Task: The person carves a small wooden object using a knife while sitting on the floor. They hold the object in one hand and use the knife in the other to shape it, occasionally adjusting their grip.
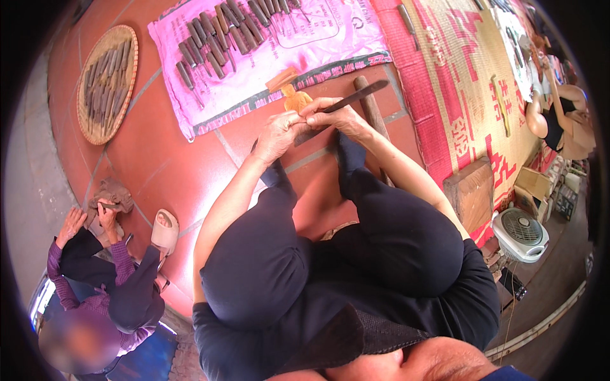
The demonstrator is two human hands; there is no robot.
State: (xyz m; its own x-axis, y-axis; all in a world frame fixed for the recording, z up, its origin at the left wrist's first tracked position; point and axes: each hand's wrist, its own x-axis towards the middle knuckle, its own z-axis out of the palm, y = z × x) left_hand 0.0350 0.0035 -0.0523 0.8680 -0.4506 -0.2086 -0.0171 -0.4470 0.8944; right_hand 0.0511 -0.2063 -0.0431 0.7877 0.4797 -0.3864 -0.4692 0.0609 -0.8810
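Observation:
In front of my knees, my left hand [277, 138] and my right hand [337, 118] are closed close together, fingers meeting. Between them runs a long, dark, flat tool [357, 95], slanting up to the right past my right hand; its wider lower end shows under my fingers. Its exact kind is unclear. Just beyond my fingertips is a yellowish carved wooden piece [296, 100], with a flat wooden block [281, 80] above it. I cannot tell whether my fingers touch the carving. A thick wooden stick [372, 108] lies on the tiles to the right of my hands.
Several dark-handled tools [216, 38] lie on a pink sack [210, 105] ahead. More fill a round woven basket [135, 70] at left. A patterned mat [457, 108], wooden block [473, 190] and box fan [521, 233] stand right. A person [108, 279] sits lower left; another [565, 114] far right.

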